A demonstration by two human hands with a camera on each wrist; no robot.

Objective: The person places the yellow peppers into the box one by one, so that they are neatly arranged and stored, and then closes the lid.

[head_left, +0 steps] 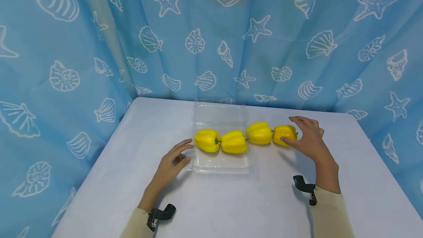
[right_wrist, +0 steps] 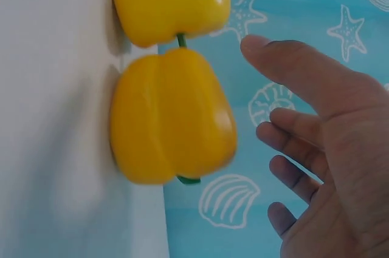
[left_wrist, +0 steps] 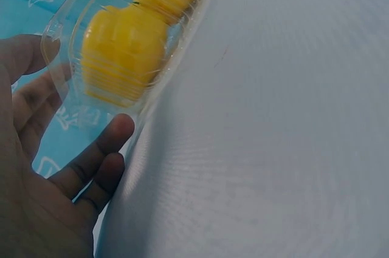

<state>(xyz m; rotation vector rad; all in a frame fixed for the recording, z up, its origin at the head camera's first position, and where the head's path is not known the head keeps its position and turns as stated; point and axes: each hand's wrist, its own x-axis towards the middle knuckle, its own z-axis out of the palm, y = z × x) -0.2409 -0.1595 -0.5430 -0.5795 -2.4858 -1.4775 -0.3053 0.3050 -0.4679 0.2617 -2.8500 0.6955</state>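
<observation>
Two yellow bell peppers (head_left: 207,141) lie in the base of a clear plastic clamshell box (head_left: 218,163), its lid folded back. My left hand (head_left: 172,161) is at the box's left edge, fingers loosely bent; its fingertips overlap the clear rim (left_wrist: 51,57) in the left wrist view. Two more yellow bell peppers lie in a row to the right, the nearer one (head_left: 259,133) at the box's right edge. Around the rightmost pepper (right_wrist: 173,118), my right hand (head_left: 307,139) is spread, thumb and fingers apart. The right wrist view shows a gap between that hand and the pepper.
A white-covered table (head_left: 231,205) carries the box and peppers. Behind it and at the sides hangs a blue curtain (head_left: 211,32) with white shells and starfish. Each wrist wears a black camera mount (head_left: 162,214).
</observation>
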